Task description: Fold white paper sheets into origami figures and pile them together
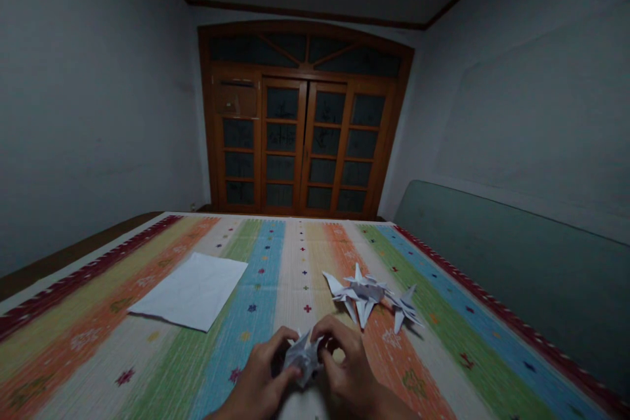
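You've got both hands low at bottom centre, close together and grasping one folded paper piece (302,357), spiky and greyish-white in this dim light. Your left hand (258,374) comes in from the lower left, fingers curled around the piece's left side. Your right hand (349,357) sits on the upper right, fingers arched over and pinching it from above. Neither hand is released or clenched into a fist. Part of the piece is hidden behind your fingers, so the exact fold can't be seen. Your grip looks right for this kind of work: fingertips on the paper, palms off it, points free.

The piece is held just above a striped woven cloth (512,331) with red-patterned edges. Right of centre, close to your right hand, a larger spiked paper model (361,292) lies beside a smaller spiked paper model (406,308), the two touching or nearly so. At centre left, a flat white paper sheet (191,292) lies at an angle, well apart from both models.

No box or tray shows. Beyond the cloth, upper centre, stands a wooden glazed double door (302,144). A green padded panel (512,256) runs along the right side.
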Tool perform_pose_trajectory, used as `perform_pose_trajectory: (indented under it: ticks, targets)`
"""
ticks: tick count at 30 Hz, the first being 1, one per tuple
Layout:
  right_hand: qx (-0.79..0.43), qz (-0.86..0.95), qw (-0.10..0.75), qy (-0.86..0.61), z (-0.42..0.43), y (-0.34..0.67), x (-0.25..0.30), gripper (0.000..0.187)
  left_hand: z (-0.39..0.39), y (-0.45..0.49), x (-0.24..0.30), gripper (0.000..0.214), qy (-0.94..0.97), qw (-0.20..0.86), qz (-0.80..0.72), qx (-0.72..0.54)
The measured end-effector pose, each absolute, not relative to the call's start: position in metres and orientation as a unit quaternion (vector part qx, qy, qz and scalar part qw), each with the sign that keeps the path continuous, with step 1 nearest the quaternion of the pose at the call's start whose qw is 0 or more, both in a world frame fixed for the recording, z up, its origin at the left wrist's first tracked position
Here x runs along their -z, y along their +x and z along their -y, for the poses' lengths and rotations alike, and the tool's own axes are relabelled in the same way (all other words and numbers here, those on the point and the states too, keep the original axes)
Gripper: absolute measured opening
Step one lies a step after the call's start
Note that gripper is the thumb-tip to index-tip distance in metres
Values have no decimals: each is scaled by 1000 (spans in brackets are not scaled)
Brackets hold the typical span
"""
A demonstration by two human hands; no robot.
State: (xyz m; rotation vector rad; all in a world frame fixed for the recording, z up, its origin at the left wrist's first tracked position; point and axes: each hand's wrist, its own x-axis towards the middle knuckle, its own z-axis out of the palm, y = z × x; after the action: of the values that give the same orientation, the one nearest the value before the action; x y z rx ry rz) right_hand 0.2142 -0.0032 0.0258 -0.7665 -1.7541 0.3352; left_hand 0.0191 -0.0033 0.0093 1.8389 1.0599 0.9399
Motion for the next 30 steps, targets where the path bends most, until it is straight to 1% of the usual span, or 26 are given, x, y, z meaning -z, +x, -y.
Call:
perform_pose_trajectory:
  ticks: [3,6,10,16,20,23,27,30]
  targets:
    - [-117,749,572,-313,1,215,-21,32,2,20,-8,18,721,419,-396,-386]
    - [-101,750,582,-297,1,215,-18,31,2,20,-8,19,710,430,-393,-396]
    - [-126,751,572,-303,6,214,-19,25,2,21,-10,21,695,437,-397,-410]
    - [-170,735,557,-346,8,213,-16,11,7,21,-19,16,683,437,-406,-422]
    - [-192,724,550,-369,6,213,-9,14,9,21,-20,17,681,430,-410,-427]
    - [-209,727,542,-366,8,214,-8,14,8,20,-20,16,683,427,-405,-433]
    - [-221,742,550,-315,9,217,-9,17,7,21,-19,12,691,427,-393,-430]
    - [-231,720,569,-323,7,217,-9,17,7,20,-18,14,708,406,-402,-414]
